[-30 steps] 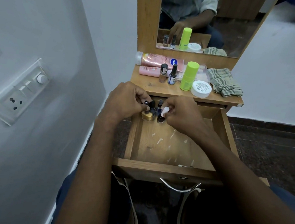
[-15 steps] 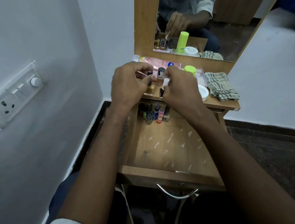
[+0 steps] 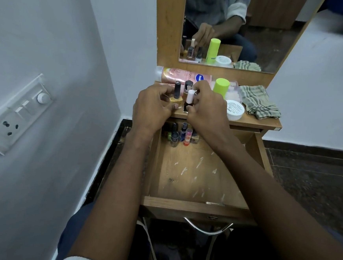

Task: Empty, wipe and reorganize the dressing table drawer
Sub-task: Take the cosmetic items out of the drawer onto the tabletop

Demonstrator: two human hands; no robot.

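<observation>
Wooden drawer (image 3: 195, 179) open, scratched floor, small bottles (image 3: 179, 133) at back

Wall (image 3: 60, 39): pale, grey-white, plain. Switch panel (image 3: 13, 115) with socket and round knob mounted on wall, left of bench (image 3: 255, 124). Wood-framed mirror (image 3: 276, 35) rises directly behind bench. Floor (image 3: 317, 172) right of bench: dark speckled stone, dark skirting at wall base. Lighting dim, even.
</observation>
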